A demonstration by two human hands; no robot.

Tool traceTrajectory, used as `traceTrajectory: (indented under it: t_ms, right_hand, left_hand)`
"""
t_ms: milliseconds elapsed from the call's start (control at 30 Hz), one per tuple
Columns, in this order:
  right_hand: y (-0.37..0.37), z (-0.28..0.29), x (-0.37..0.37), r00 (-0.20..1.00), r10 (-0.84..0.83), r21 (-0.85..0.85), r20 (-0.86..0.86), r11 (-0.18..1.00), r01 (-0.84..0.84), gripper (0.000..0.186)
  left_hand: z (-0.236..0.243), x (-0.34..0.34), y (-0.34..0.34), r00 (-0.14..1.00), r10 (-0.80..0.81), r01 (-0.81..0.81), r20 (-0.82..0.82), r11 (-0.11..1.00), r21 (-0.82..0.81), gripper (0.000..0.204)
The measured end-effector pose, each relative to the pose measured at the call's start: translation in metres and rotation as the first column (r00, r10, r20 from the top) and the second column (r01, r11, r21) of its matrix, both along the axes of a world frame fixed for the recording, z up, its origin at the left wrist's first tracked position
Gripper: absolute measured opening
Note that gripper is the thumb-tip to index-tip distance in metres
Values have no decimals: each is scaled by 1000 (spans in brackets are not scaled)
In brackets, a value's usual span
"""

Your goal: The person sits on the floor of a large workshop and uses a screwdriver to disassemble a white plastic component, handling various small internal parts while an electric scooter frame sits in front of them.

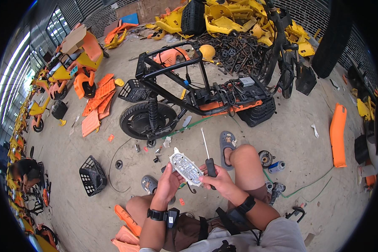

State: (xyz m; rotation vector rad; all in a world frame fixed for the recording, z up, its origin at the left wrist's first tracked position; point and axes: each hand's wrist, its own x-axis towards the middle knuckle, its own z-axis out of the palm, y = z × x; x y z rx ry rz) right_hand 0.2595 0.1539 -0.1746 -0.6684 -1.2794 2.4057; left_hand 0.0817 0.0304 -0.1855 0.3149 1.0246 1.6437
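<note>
I hold a silver, oblong casing (187,169) with a ribbed, shiny inner face and small tabs on its rim, tilted over my lap. The fingers of my left hand (169,185) grip its left edge. My right hand (219,181) pinches the casing's lower right end and also keeps a screwdriver (210,167), dark handle in the palm and long shaft pointing up and away. Just beyond stands a stripped black scooter frame (168,75) with its rear wheel (145,119) and exposed wiring.
A black basket (92,176) lies on the floor at left, with small gears (119,164) nearby. To the right are a spray can (276,167) and a long orange panel (338,136). Yellow panels (222,21) are heaped at the back. Another person (27,172) crouches far left.
</note>
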Motion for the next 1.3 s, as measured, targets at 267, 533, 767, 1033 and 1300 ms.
traceTrajectory:
  t_ms: [267,533,767,1033,1300]
  right_hand:
    - [1,-3,0,999,-38,19,12,999,38,39]
    - [7,-8,1,988,-156,116,-2,981,155,39]
    - [9,-5,1,984,-179,104,20,979,176,38]
    - [8,-4,0,977,-197,106,76,976,188,39]
    - [8,-9,1,974,-207,69,89,977,202,39]
  left_hand:
    - [6,-2,-3,995,-97,97,9,993,-73,54]
    - [11,-6,-10,965,-245,224,-94,956,-191,47]
    - [15,-3,-10,960,-233,203,-153,960,-192,34]
    - [18,-1,-13,958,-241,219,-158,965,-145,34]
    - [10,2,-10,956,-242,226,-168,968,-106,35]
